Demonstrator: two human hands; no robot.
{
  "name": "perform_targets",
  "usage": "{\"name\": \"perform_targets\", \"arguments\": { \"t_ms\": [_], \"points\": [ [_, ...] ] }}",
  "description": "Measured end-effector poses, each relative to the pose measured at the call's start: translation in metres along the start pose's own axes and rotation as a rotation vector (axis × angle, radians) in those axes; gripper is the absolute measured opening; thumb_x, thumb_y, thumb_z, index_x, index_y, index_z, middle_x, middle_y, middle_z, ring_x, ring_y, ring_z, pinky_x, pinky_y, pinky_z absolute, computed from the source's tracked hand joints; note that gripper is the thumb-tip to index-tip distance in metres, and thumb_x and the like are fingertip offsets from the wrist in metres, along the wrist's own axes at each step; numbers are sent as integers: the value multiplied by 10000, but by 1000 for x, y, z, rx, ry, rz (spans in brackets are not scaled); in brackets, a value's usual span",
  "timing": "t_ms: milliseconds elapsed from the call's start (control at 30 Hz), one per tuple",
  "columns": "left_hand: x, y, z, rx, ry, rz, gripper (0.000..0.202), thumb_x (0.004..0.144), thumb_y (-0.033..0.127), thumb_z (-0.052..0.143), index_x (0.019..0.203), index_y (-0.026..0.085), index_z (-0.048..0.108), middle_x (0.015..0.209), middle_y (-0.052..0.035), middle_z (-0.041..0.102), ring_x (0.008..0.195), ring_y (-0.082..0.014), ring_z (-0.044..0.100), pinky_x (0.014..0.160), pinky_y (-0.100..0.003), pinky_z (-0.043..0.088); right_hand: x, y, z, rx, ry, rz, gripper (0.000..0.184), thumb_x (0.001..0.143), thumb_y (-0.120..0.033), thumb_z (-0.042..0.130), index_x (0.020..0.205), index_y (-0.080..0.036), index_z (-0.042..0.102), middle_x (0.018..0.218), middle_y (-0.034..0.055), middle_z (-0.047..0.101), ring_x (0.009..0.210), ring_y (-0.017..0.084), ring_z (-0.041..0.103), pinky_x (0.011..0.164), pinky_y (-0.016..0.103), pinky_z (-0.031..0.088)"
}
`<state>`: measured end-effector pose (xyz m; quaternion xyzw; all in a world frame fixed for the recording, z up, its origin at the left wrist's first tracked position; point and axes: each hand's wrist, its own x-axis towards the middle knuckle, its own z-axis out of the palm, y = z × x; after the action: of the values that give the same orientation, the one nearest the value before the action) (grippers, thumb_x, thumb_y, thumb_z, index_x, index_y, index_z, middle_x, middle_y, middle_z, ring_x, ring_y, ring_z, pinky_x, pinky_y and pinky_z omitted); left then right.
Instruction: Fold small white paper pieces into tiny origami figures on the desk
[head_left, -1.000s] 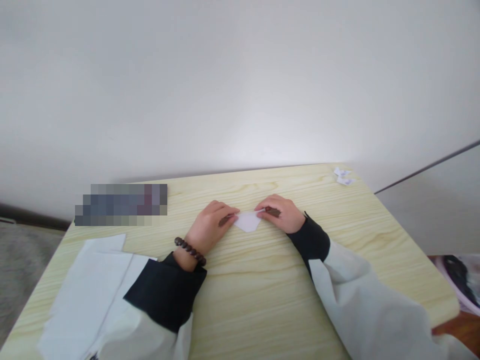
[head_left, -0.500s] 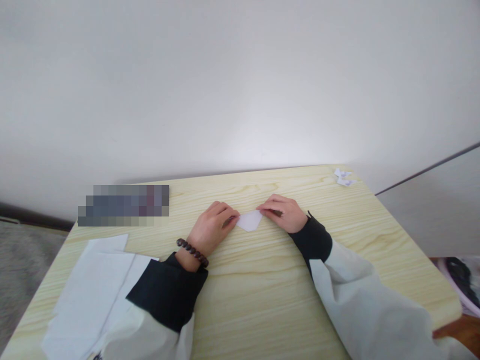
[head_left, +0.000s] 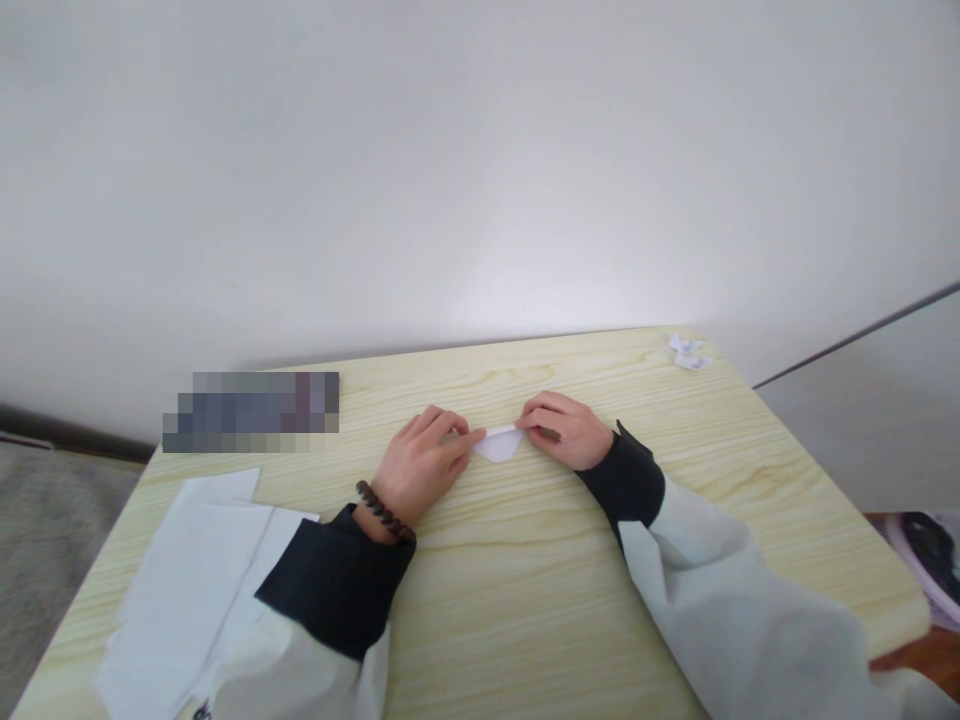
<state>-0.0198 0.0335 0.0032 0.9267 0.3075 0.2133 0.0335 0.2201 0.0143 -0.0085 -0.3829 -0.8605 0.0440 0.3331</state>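
Observation:
A small folded piece of white paper [head_left: 500,446] lies on the table between my hands, a narrow strip along its far edge turned over. My left hand [head_left: 427,455], with a dark beaded bracelet at the wrist, pinches the paper's left end between thumb and fingers. At the opposite end, my right hand [head_left: 564,428] grips the right corner the same way. Fingertips hide both ends of the paper.
White sheets of paper [head_left: 187,570] lie overlapping at the table's left, partly under my left sleeve. Two small folded paper pieces [head_left: 688,352] rest at the far right corner. A blurred-out item [head_left: 251,412] sits at the back left. A white wall [head_left: 480,180] stands behind the wooden table [head_left: 525,620].
The far edge of the paper has been folded over into a narrow strip. My left index finger has stretched along it, and my right fingers have shifted slightly.

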Motion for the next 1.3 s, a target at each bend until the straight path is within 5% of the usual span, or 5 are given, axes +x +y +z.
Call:
{"name": "perform_targets", "arguments": {
  "t_ms": [433,733,867,1033,1300],
  "points": [
    [-4,13,-1,120,11,-3,296,798,96,509,1026,229,642,940,-52,640,913,-220,527,727,-360,433,-15,-5,3,-147,-17,12,222,777,-98,487,921,-178,636,922,93,595,795,178,550,722,336,490],
    [-1,21,-1,58,93,-160,166,797,250,542,861,232,695,885,-37,651,875,-210,548,730,-345,445,-8,-22,3,-163,5,223,129,752,-106,512,797,-186,603,908,72,604,811,179,563,762,323,472],
    [2,19,5,-16,147,-241,222,831,302,533,701,220,693,821,-31,653,827,-185,543,726,-314,462,4,-32,9,-136,23,374,89,801,-242,544,732,-187,550,846,59,576,798,181,556,742,319,456],
    [3,14,6,-135,128,-307,147,813,299,570,789,225,695,839,-34,642,844,-188,528,759,-324,464,8,-33,18,-111,-22,411,139,812,-341,588,825,-203,575,938,52,567,890,195,546,788,339,408],
    [4,11,6,-238,85,-321,140,815,277,568,893,214,664,955,-40,621,920,-204,513,847,-366,428,5,-30,17,52,5,337,111,846,-278,564,780,-190,553,928,52,613,873,185,554,789,344,411]
  ]
}}
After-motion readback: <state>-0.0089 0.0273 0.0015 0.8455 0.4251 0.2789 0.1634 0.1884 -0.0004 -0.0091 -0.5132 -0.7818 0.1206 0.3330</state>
